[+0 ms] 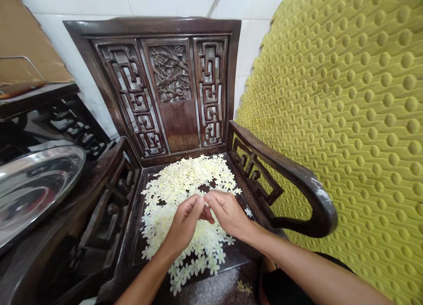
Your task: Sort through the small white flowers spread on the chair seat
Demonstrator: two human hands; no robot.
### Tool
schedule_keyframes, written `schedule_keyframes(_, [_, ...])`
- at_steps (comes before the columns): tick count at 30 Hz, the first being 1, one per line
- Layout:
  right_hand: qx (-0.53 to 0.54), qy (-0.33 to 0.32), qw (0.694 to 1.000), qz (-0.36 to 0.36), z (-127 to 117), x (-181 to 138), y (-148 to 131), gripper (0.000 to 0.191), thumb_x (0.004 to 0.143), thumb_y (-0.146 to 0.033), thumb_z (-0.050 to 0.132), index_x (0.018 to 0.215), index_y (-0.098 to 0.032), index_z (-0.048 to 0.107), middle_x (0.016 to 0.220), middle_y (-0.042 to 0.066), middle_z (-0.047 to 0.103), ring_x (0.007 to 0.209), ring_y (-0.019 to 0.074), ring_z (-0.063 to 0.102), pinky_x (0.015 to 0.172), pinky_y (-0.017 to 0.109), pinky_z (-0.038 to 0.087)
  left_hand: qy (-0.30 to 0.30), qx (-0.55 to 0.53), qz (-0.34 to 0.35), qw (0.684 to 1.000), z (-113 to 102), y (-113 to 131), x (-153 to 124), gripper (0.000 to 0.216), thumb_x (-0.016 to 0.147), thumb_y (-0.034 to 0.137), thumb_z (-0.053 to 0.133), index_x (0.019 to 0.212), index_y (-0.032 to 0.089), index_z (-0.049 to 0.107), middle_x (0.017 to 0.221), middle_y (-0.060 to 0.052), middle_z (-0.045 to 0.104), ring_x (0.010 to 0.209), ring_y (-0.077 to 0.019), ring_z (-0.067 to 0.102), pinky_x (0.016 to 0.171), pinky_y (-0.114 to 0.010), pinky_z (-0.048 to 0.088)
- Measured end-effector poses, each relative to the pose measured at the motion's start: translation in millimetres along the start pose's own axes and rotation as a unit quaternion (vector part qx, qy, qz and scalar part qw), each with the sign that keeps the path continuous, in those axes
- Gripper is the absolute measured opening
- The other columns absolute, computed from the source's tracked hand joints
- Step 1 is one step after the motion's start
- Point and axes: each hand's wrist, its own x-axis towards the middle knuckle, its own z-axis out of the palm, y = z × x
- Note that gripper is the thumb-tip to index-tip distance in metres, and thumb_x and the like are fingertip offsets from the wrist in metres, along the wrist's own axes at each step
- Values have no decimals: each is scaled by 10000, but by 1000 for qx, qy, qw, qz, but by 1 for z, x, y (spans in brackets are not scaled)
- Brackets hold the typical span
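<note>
no readable text, labels or numbers anywhere in view

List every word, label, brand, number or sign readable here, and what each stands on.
None: no text shows on the carved wooden chair, the white blossoms, the steel tray, the yellow dimpled foam or the cardboard.

Cream-white blossoms lie on a dark brown fretwork chair beside yellow-green dimpled foam.
</note>
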Motion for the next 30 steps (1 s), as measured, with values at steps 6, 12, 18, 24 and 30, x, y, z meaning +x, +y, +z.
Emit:
schedule_keyframes(6, [107, -10, 993, 41, 4, -1, -2, 429, 1020, -405, 379, 663, -194, 486, 543, -35, 565, 539, 115, 563, 642, 246, 421, 24, 46, 37, 998, 2, -6, -1, 341, 983, 372, 439, 745, 165, 569, 674, -11, 574, 684, -159, 588, 674, -293, 457])
schedule_keyframes(12, [207, -43, 976, 57, -3, 2, -7, 259, 967, -433, 497, 846, -220, 415, 572, -70, 568, 547, 126, 575, 601, 247, 420, 3, 77, 26, 997, -4, -1, 1, 363, 986, 393, 408, 736, 173, 552, 651, -3, 556, 641, -158, 571, 665, -292, 438])
schedule_keyframes(18, [139, -125, 982, 24, -21, 5, -15, 265, 975, -416, 476, 811, -219, 410, 686, -33, 649, 638, 140, 623, 631, 258, 446, -67, 94, -2, 993, -10, 6, 2, 394, 978, 416, 407, 669, 189, 495, 620, 7, 523, 620, -156, 550, 677, -294, 437])
schedule_keyframes(24, [125, -145, 981, 19, -20, 3, -15, 256, 1005, -404, 407, 827, -223, 386, 693, -21, 664, 665, 150, 659, 662, 268, 463, -63, 64, -5, 996, -10, 3, 3, 390, 988, 413, 386, 696, 182, 505, 643, 6, 504, 633, -159, 559, 683, -307, 447])
schedule_keyframes(30, [41, -124, 991, -26, -13, 1, -7, 281, 1031, -356, 337, 786, -223, 377, 646, -21, 660, 614, 137, 636, 680, 269, 445, -51, 22, -13, 998, -7, -1, 3, 399, 985, 434, 388, 697, 182, 499, 641, 9, 486, 638, -155, 556, 646, -288, 452])
